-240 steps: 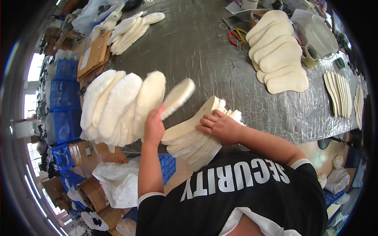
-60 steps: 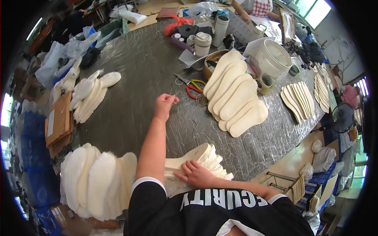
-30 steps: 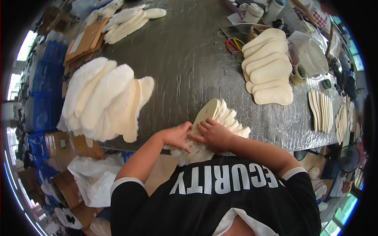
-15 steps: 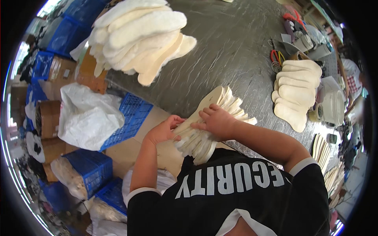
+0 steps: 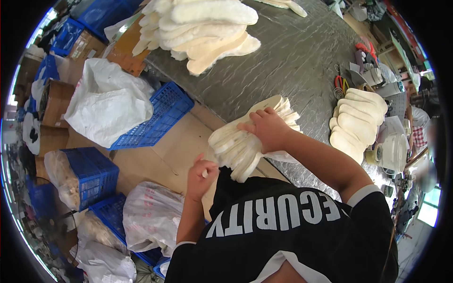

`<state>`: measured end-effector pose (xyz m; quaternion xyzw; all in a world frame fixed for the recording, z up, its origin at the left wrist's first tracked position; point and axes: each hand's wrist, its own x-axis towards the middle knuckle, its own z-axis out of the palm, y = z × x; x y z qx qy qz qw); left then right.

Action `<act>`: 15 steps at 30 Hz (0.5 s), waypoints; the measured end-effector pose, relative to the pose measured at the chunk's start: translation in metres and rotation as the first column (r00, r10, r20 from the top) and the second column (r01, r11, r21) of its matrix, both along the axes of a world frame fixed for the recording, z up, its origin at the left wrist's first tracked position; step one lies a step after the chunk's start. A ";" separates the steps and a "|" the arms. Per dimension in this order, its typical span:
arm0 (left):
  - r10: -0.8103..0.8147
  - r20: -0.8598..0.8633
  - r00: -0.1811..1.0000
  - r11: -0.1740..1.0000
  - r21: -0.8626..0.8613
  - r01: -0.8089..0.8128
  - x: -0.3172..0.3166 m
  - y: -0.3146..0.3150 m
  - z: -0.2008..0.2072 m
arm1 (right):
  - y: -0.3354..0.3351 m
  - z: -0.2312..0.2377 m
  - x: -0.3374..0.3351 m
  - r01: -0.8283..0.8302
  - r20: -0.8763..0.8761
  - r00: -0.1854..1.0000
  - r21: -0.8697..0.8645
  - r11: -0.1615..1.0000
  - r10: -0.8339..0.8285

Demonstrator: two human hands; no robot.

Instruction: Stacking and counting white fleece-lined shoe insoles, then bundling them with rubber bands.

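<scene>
A fanned bundle of cream fleecy insoles lies at the near edge of the dark table. My right hand grips it from above, fingers over the top insole and thumb toward me. Just left of the bundle and apart from it, my left hand is closed, fingers curled. A small pale spot shows between those fingers, too small to name. A large heap of fleecy insoles sits at the far left of the table. Another overlapping row of insoles lies on the right.
Scissors, tape rolls and a clear tub crowd the table's right edge. On the floor at left stand a blue crate with a white sack, cardboard boxes, and more filled crates and bags. More insoles lie at the far edge.
My left hand has come away from the insole bundle, down and to the left, and its fingers have curled. My right hand stays on the bundle. The view has shifted.
</scene>
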<state>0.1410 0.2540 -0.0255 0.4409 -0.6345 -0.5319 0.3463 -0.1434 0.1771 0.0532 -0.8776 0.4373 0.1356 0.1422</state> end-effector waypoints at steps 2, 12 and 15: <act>-0.057 0.172 0.984 0.952 -0.287 0.105 -0.023 0.017 0.032 | 0.001 -0.001 0.000 0.016 -0.019 1.000 -0.063 0.998 -0.017; 0.004 0.713 0.701 0.970 -0.173 0.170 -0.028 0.061 0.008 | 0.001 0.009 0.012 0.094 -0.096 0.991 -0.023 0.995 -0.096; 0.012 0.763 0.646 0.999 0.017 -0.038 -0.004 0.033 0.021 | 0.004 0.007 0.009 0.040 -0.055 0.998 -0.028 0.999 -0.042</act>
